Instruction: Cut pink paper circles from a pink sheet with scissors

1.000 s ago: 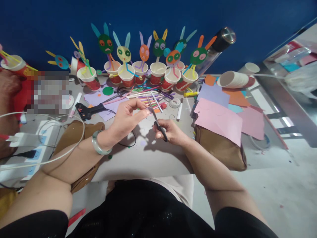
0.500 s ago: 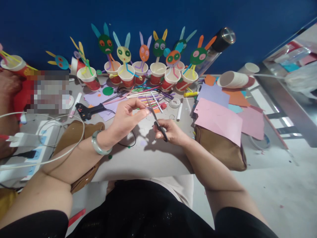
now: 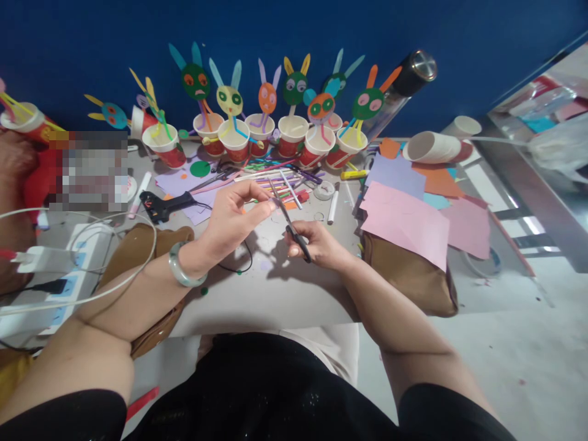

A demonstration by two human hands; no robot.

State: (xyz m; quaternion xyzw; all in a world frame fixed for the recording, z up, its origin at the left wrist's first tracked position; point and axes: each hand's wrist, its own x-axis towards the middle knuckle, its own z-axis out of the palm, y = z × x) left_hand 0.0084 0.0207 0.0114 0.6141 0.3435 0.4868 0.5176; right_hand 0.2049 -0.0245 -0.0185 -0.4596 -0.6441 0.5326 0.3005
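My right hand (image 3: 315, 245) grips a pair of scissors (image 3: 297, 237) by their black handles, the blades pointing up and left. Between the thumb and fingers of my left hand (image 3: 241, 214) is a small piece of purple paper (image 3: 274, 204), mostly hidden by the fingertips. The scissor blades lie right at this paper; whether they are closed through it I cannot tell. Both hands are held over the table (image 3: 257, 300). Beyond them lies a pile of coloured sticks (image 3: 271, 177).
Paper cups (image 3: 234, 144) with paper rabbit figures line the blue wall. A glue gun (image 3: 168, 205) and a power strip (image 3: 78, 269) with cables are at left. Pink paper (image 3: 404, 217) lies on a brown pouch (image 3: 408, 275) at right. Another person's arm (image 3: 16, 202) shows far left.
My left hand has shifted very slightly left with the purple paper. The scissor blades sit a little differently beside it; my right hand has hardly moved.
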